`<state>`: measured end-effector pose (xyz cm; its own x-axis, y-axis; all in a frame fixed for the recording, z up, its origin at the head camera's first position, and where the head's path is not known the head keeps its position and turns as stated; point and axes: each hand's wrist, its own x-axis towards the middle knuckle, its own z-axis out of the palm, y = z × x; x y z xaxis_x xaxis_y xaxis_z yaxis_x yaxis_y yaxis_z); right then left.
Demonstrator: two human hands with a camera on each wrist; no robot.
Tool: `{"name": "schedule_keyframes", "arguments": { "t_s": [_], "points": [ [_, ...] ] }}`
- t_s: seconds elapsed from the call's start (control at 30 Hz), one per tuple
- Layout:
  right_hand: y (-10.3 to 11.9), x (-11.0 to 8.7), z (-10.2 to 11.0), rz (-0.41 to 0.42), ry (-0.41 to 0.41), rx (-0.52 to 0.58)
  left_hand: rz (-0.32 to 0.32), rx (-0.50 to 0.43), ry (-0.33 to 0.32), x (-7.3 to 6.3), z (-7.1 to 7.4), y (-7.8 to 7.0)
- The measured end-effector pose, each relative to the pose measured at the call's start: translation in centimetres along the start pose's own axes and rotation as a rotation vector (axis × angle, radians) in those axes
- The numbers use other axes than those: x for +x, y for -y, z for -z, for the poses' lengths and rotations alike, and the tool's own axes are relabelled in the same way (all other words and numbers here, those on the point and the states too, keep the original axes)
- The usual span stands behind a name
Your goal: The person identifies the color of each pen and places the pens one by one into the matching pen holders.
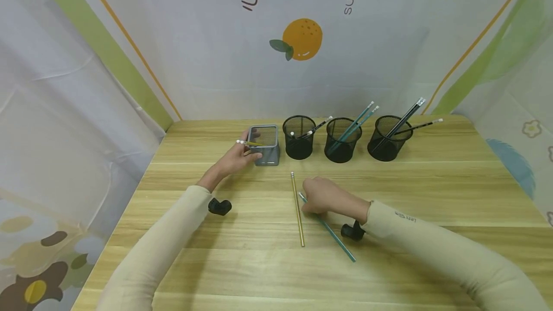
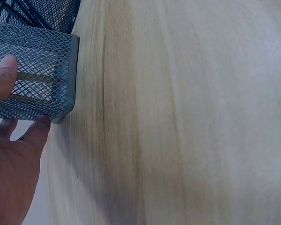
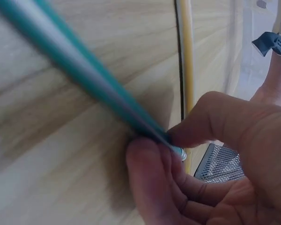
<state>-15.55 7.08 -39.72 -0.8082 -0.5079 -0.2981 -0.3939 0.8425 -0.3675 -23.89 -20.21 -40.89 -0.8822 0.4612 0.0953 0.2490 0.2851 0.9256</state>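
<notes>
My left hand [image 1: 234, 160] grips a square grey mesh pen holder [image 1: 270, 155] by its left side, the thumb on its near wall. Yellow pencils [image 1: 254, 143] lean in that holder, white ends over the rim. Nearer the middle of the table, my right hand [image 1: 325, 196] pinches a teal pencil [image 1: 336, 238] close to its white-tipped end, between thumb and fingers in the right wrist view. The teal pencil [image 3: 91, 77] appears low over or on the tabletop; I cannot tell which. Just left of it, a gold pencil [image 1: 298, 212] lies on the wood.
Right of the grey holder stand three round black mesh cups: one [image 1: 299, 149] with black pencils, one [image 1: 340, 151] with teal pencils, one [image 1: 384, 149] with black pencils. A printed curtain [image 1: 207, 61] hangs behind the wooden table [image 1: 242, 263]. Each wrist carries a small black device [image 1: 220, 207].
</notes>
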Motion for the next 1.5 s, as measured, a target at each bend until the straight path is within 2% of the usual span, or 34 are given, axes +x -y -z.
{"name": "schedule_keyframes", "arguments": {
  "t_s": [0.33,0.63,0.87,1.0,1.3,1.5],
  "points": [
    [0.1,-0.5,-0.9,0.075,-0.099,-0.050,0.013,-0.005,-0.003,0.0,0.1,-0.1],
    [-0.7,-0.9,-0.8,0.115,-0.094,-0.044,0.004,-0.013,-0.001,0.0,0.1,0.0],
    [-1.6,-1.9,1.0,0.162,-0.049,-0.035,-0.002,-0.005,-0.005,0.0,0.0,0.2],
    [-2.4,-2.5,2.3,0.194,-0.058,-0.008,-0.005,-0.002,-0.003,0.1,0.0,0.1],
    [-4.3,-3.5,4.9,0.255,-0.159,-0.024,0.000,-0.004,-0.002,0.1,0.0,0.2],
    [-4.7,-3.9,6.1,0.289,-0.241,-0.007,-0.005,-0.001,-0.005,0.0,0.0,0.1]
  ]
}}
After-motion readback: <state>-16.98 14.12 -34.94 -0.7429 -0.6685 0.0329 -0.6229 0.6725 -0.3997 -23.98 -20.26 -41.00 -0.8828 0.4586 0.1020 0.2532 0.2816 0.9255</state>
